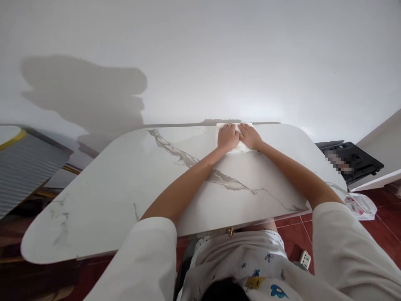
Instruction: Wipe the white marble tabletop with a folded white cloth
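A folded white cloth or paper towel (240,148) lies on the white marble-patterned table (125,175), at its far edge by the wall. My left hand (228,137) rests palm down on the cloth's left part, fingers laid out toward the wall. Beside it, my right hand (249,136) presses flat on the right part, angled inward. The thumbs nearly meet in the middle. Both arms are stretched forward across the tabletop. Much of the cloth is hidden under the hands.
A white wall (200,62) rises behind the table. At left stands a grey ribbed piece with a yellow-edged top (34,167). To the right are a black case-like object (363,159) and a clear plastic bag (361,206). A power strip (305,260) lies on the red tiled floor (291,238).
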Available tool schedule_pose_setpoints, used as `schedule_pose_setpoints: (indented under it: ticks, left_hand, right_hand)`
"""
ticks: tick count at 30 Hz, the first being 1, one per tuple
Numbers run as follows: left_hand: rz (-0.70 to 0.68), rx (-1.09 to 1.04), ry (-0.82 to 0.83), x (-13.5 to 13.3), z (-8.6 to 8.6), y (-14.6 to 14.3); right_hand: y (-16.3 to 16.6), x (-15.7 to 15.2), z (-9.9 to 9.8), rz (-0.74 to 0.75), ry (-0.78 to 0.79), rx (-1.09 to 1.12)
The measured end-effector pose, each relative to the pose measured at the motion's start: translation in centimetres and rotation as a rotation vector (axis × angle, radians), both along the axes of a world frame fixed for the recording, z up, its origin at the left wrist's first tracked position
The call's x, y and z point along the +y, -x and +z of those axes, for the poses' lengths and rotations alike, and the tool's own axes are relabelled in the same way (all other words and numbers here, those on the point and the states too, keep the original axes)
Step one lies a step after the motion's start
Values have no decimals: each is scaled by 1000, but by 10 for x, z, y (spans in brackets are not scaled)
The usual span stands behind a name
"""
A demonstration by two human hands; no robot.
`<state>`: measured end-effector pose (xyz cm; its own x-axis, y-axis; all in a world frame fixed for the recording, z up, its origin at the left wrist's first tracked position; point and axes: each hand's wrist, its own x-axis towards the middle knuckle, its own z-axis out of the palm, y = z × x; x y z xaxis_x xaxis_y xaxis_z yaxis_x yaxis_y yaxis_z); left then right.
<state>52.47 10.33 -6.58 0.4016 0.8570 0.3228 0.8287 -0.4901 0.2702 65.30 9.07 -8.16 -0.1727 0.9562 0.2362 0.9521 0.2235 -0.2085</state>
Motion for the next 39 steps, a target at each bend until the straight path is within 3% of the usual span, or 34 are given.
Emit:
schedule_pose_setpoints:
  ticks: [6, 14, 20, 24, 28, 39]
  left_hand:
    - [-25, 26, 25, -69, 7, 20]
    - [-34, 26, 226, -168, 11, 53]
    - [-23, -18, 342, -209, 10, 43]
    - [-30, -28, 363, -207, 8, 19]
    - [-73, -38, 318, -190, 6, -4]
    - [-87, -26, 111, -69, 0, -60]
  right_hand:
    - [17, -74, 4, -1, 11, -30]
    - [41, -186, 6, 30, 8, -48]
    - [24, -228, 0, 81, -19, 11]
    - [0, -230, 0, 63, 15, 5]
    - [-24, -211, -1, 34, 3, 0]
    - [-70, -77, -8, 0, -36, 5]
